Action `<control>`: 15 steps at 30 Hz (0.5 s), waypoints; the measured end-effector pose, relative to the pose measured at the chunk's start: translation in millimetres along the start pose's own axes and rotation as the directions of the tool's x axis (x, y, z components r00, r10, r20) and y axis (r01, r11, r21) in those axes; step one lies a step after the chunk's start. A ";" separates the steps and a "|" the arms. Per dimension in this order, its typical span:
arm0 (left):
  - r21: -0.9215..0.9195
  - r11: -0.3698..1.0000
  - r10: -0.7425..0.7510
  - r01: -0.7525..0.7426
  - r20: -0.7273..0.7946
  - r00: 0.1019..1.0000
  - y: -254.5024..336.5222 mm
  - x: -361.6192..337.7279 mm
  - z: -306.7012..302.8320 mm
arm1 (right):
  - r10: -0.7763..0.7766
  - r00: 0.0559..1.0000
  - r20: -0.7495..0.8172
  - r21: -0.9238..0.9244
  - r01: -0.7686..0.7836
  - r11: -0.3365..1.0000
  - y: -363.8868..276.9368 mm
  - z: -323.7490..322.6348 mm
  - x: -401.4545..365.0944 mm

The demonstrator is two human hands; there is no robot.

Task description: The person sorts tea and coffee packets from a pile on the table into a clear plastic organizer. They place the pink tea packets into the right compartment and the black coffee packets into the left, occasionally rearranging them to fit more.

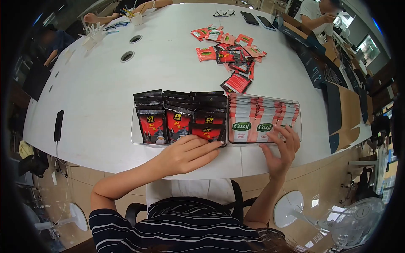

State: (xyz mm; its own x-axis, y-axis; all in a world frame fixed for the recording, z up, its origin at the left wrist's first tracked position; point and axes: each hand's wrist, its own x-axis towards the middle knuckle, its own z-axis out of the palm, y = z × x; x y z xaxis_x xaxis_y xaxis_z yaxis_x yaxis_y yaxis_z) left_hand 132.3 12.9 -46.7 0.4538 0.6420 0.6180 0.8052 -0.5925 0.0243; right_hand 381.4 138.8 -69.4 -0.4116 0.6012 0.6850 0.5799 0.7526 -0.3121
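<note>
Two clear trays stand side by side near the table's front edge. In the left tray [134, 126] are rows of black and red G7 coffee sachets [151, 126]. My left hand [190, 154] reaches over its front right corner, closed on a front coffee sachet [206, 130]; the thumb is hidden. The right tray [301, 126] holds rows of pink and white Cozy tea sachets [241, 126]. At its front right, my right hand [283, 149] has its fingers apart, fingertips against the tea sachets and the thumb near the tray's front edge.
Loose coffee and tea sachets [236, 83] lie in a pile beyond the trays. Glasses [224, 13], two phones [249, 18], and a cup of pens [136, 19] are farther back. Cardboard boxes [337, 114] line the right edge. A black phone [59, 125] lies left. Other people sit around the table.
</note>
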 end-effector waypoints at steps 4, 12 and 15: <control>-0.099 0.995 -0.018 0.008 -0.104 0.994 -4.4 13.7 -2.3 | -0.001 1.000 -0.029 -0.020 0.001 1.000 -1.0 0.3 -3.4; -0.020 0.993 -0.114 0.114 0.028 0.993 -101.6 97.0 -19.8 | -0.017 0.999 -0.034 0.021 0.018 1.000 6.1 0.1 -5.1; -0.097 0.948 -0.268 0.304 0.277 0.923 -163.3 121.3 2.8 | -0.014 1.000 -0.020 -0.001 0.014 1.000 5.1 -1.3 -4.1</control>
State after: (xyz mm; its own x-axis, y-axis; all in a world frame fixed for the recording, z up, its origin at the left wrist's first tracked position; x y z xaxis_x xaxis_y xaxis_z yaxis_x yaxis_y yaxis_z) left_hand 56.9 188.9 22.1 0.3083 0.8860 0.3464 0.8643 -0.4130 0.2870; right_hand 386.9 139.8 -73.0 -0.4058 0.5849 0.7023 0.5750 0.7607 -0.3013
